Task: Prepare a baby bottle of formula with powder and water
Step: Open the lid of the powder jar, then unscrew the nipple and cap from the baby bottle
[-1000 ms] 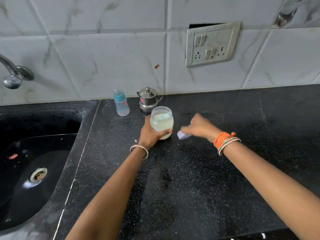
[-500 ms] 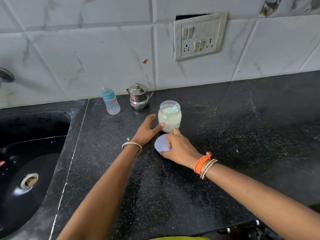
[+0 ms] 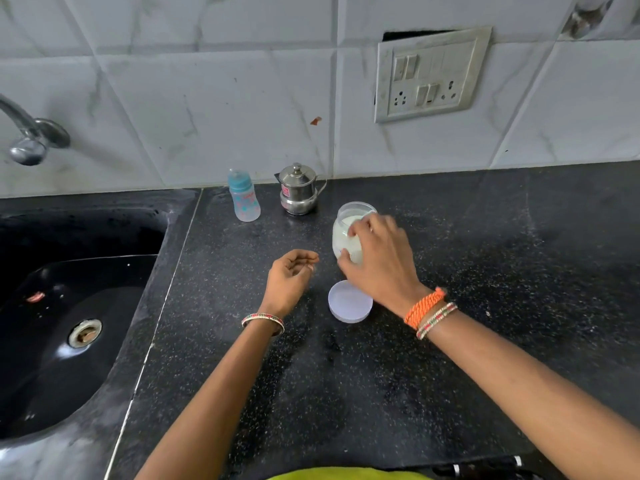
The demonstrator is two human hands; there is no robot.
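A clear jar of white formula powder [image 3: 345, 234] stands uncapped on the black counter [image 3: 450, 358]. My right hand [image 3: 379, 259] is wrapped around its right side, fingers at the rim and thumb near the base. The jar's white lid [image 3: 349, 302] lies flat on the counter just in front of it. My left hand [image 3: 290, 277] hovers left of the jar, fingers loosely curled, holding nothing. A small baby bottle [image 3: 243, 196] with a blue cap stands by the wall, and a small steel lidded pot [image 3: 298, 194] sits to its right.
A black sink [image 3: 69, 306] with a drain lies to the left, with a steel tap [image 3: 27, 136] above it. A switch and socket plate [image 3: 431, 75] is on the tiled wall. A yellow-green garment edge shows at the bottom.
My right hand set the lid down on the counter and moved up onto the jar. My left hand let go of the jar and drew back to the left.
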